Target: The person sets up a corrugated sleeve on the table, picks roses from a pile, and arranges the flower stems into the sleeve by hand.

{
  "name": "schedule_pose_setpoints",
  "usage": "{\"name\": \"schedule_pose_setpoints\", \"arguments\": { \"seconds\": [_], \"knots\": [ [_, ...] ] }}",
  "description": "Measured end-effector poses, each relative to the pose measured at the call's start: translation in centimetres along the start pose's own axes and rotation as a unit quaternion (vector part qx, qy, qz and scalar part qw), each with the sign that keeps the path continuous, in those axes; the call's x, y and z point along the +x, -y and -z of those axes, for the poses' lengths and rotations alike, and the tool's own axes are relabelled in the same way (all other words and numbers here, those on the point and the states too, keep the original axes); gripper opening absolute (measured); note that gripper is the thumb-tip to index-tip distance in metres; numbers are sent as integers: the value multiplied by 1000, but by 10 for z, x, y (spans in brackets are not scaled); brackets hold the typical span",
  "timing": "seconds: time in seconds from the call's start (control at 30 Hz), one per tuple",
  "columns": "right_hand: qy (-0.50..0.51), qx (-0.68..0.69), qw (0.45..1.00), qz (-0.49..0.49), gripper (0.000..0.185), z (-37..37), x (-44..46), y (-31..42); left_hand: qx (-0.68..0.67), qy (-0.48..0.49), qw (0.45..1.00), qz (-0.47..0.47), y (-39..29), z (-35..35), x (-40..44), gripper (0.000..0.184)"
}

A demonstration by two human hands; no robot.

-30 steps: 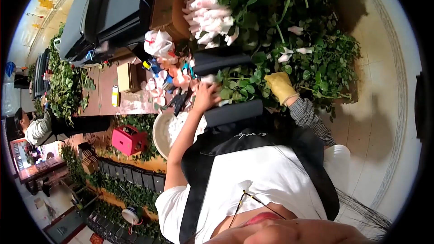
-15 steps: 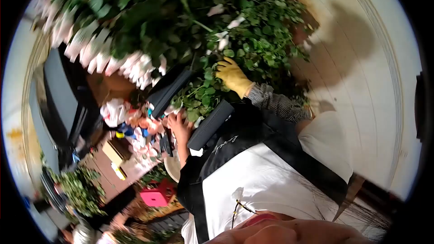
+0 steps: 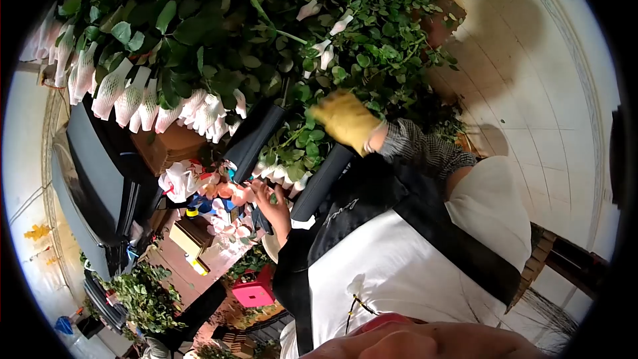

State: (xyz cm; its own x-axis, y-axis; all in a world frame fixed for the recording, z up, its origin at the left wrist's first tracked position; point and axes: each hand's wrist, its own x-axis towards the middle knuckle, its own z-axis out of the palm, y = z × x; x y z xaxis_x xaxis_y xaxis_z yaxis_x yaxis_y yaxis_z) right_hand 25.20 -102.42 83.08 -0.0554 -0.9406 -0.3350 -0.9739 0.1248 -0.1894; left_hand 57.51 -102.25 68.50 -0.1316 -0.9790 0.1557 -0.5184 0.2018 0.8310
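My left hand [image 3: 273, 208] is bare and rests at the row of netted rose heads [image 3: 276, 172] between two black padded bars [image 3: 256, 144]. Its fingers are apart against the heads, thumb spread. Farther up, my right hand [image 3: 346, 121] wears a yellow glove and is over the leafy stems [image 3: 303, 146] at the far end of the bars. Motion blurs its fingers, so its grip does not show. Behind both hands lies a big pile of leafy rose stems [image 3: 219, 20], with white-netted heads [image 3: 136, 100] along its left edge.
Pink petals [image 3: 229, 226], a white plastic bag [image 3: 178, 181] and a cardboard box [image 3: 188, 236] lie left of my left hand. Farther left stands a large dark-grey item [image 3: 96, 173]. A pink stool [image 3: 254, 287] and leafy cuttings [image 3: 143, 296] are at the lower left.
My gloved right hand has shifted slightly right and down, and it is now blurred. My left hand has moved a little right and down along with the whole view.
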Motion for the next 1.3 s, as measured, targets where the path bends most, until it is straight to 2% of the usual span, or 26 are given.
{"name": "schedule_pose_setpoints", "arguments": {
  "seconds": [0.07,0.1,0.13,0.2,0.23,0.27,0.33,0.4,0.43,0.47,0.5,0.53,0.6,0.63,0.67,0.73,0.77,0.8,0.83,0.87,0.9,0.93,1.13,1.23,1.27,1.3],
  "knots": [
    [-72,191,942,267,45,14,-6,38,-43,56,983,169,12,11,-9,36],
    [17,101,948,302,39,12,0,60,-73,127,953,267,9,14,-7,43],
    [107,6,937,334,34,8,10,79,-75,164,950,253,14,8,-8,43],
    [186,-187,913,311,23,-43,36,100,124,305,932,152,-27,17,10,36],
    [234,-192,903,304,21,-65,56,100,78,293,945,126,-25,19,10,35],
    [255,-220,890,306,25,-69,61,99,74,297,947,101,-18,19,9,37],
    [212,-252,871,365,23,-81,67,93,141,323,929,111,-34,20,16,31],
    [246,-271,836,409,19,-64,66,90,-8,255,966,39,-20,12,7,22],
    [230,-268,836,419,15,-87,73,83,-63,221,970,84,-29,16,5,19],
    [211,-262,840,426,13,-108,79,75,-39,224,972,54,-34,27,7,16],
    [180,-239,867,399,12,-99,71,81,-88,168,978,90,-36,36,-5,15],
    [187,-315,838,405,12,-91,67,87,-134,114,978,115,-37,43,-10,16],
    [242,-269,839,406,19,-59,66,93,-251,-163,946,128,-27,65,-24,12],
    [252,-230,853,395,22,-66,71,87,-201,-210,952,96,-30,77,-25,14],
    [263,-193,864,384,25,-72,77,81,-216,-198,948,121,-27,84,-28,16],
    [252,-20,883,396,26,-31,69,90,-253,-94,938,218,-20,76,-33,18],
    [228,-77,893,380,28,-31,70,98,-240,-83,927,277,-36,67,-21,20],
    [202,-130,901,360,30,-33,71,107,-144,-35,954,262,-17,47,-18,24],
    [236,-202,900,306,33,-32,72,118,-53,-50,983,167,-39,38,0,39],
    [253,-250,881,311,35,-43,76,118,39,19,986,159,-29,21,4,52],
    [243,-248,879,327,32,-58,79,114,129,144,967,167,-38,15,13,50],
    [231,-248,875,345,30,-63,82,113,127,156,972,119,-47,10,18,40],
    [137,-234,873,405,18,-76,78,92,60,117,989,68,-44,0,18,26],
    [128,-216,903,349,21,-76,75,101,-213,105,938,251,-46,3,12,17],
    [131,-216,903,348,21,-81,77,97,-214,-13,937,277,-29,-5,0,15],
    [140,-216,904,342,19,-89,80,91,-277,-89,894,342,-23,15,2,13]
  ]
}}
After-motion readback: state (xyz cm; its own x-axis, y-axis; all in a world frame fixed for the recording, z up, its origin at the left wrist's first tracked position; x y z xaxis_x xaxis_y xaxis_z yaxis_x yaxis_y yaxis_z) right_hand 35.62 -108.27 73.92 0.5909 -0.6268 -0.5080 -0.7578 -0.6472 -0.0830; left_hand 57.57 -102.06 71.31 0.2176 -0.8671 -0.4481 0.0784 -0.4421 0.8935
